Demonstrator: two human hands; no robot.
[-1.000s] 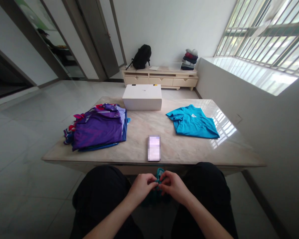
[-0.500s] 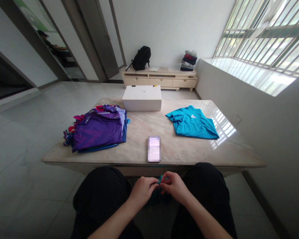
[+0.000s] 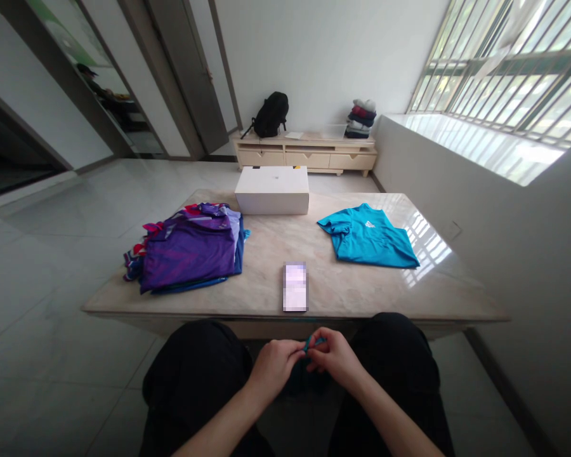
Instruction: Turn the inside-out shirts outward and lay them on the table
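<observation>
Between my knees, just in front of the table edge, both hands meet on a small bit of teal cloth. My left hand pinches it from the left. Thumb and fingers of my right hand pinch it from the right, almost touching the left fingertips. Dark fabric seems to hang in shadow below, its shape hard to make out. A phone with a blurred screen lies on the table just beyond my hands. Farther right lies a blue T-shirt with a white logo, spread with its lower part folded.
The marble-topped table also bears a pile of purple and blue shirts at left and a white box at back. Behind, a low cabinet carries a black backpack and folded clothes. A person sits beyond the doorway.
The fingers have shifted slightly on the teal cloth, and more of it shows between the right fingers. The view has tilted a little; the things on the table stay put.
</observation>
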